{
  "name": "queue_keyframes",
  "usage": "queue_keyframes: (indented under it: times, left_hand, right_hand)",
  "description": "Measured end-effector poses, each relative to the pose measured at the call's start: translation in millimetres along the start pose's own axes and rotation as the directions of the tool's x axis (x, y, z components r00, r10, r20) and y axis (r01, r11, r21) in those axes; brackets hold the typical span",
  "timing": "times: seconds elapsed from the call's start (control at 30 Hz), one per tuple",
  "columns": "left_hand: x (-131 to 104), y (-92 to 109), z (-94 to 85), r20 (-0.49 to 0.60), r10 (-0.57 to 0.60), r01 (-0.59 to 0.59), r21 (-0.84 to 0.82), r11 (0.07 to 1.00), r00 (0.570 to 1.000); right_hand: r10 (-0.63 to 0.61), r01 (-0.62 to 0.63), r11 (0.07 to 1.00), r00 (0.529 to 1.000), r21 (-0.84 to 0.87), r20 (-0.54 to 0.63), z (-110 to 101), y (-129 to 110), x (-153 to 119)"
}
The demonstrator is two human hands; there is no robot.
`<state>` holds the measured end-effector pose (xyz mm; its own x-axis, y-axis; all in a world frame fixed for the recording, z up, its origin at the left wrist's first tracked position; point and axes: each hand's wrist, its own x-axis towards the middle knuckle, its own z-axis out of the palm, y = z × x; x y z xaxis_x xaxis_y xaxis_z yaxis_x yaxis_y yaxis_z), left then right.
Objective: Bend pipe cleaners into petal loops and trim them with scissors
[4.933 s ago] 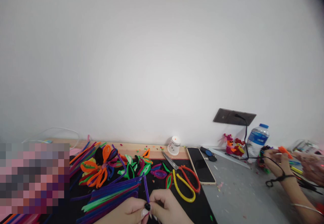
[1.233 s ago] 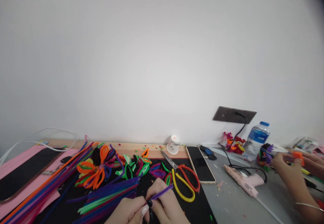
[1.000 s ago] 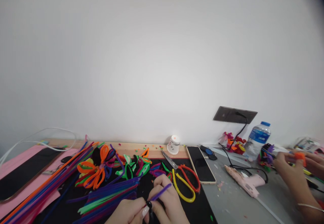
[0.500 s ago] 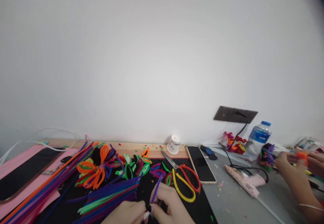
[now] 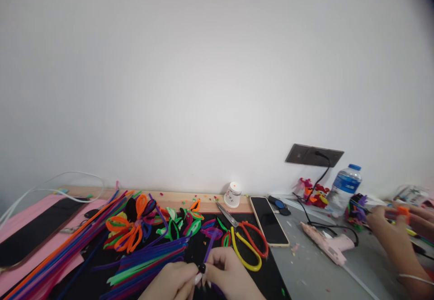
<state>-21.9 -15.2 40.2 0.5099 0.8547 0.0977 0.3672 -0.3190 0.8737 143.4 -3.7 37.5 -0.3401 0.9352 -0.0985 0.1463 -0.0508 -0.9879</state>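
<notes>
At the bottom centre, my left hand [image 5: 172, 282] and my right hand [image 5: 228, 273] meet with their fingertips pinched together. A purple pipe cleaner [image 5: 210, 245] sticks up from between them, its lower end hidden by the fingers. Left of my hands lies a bundle of cut pipe cleaners [image 5: 145, 264] in purple, green and blue. Just beyond are looped petals [image 5: 212, 231] in purple and an orange pipe-cleaner flower [image 5: 134, 225]. Scissors [image 5: 246, 236] with one red and one yellow handle rest to the right of my right hand.
Right of the black mat are a phone [image 5: 270, 221], a pink glue gun [image 5: 327, 243] and a water bottle [image 5: 346, 187]. A white paper cup [image 5: 232, 194] stands by the wall. Another person's hands [image 5: 389, 227] hold something orange at far right. Long pipe cleaners [image 5: 68, 241] lie left.
My hands have shifted slightly, still pinched together, and the purple pipe cleaner's upper end has tilted a little. The other person's hands have barely moved.
</notes>
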Motion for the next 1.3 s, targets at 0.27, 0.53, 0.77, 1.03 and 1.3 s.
queue_keyframes:
  times: [0.27, 0.53, 0.77, 1.03, 1.3]
  left_hand:
    - [9, -24, -2.1, -0.145, -0.170, 0.093, -0.425, 0.900, 0.975]
    - [15, -25, 5.3, -0.139, -0.265, 0.071, -0.754, 0.653, 0.954]
    - [17, -22, 6.5, -0.122, -0.346, 0.053, -0.889, 0.455, 0.930]
    - [13, -19, 5.1, -0.060, -0.349, 0.059, -0.945, 0.320, 0.935]
    - [16, -32, 1.6, -0.068, -0.400, 0.061, -0.951, 0.302, 0.914]
  right_hand:
    - [0.049, -0.110, 0.851, 0.990, 0.514, 0.132, -9, 2, 6]
    - [-0.021, 0.021, 0.981, 1.000, 0.191, -0.002, 16, 7, 10]
    - [-0.083, 0.083, 0.996, 0.996, 0.007, -0.041, 17, -2, 2]
    - [-0.118, 0.117, 0.992, 0.993, -0.046, -0.013, 17, 1, 2]
    - [-0.387, 0.170, 0.788, 0.884, -0.592, -0.262, -14, -4, 4]
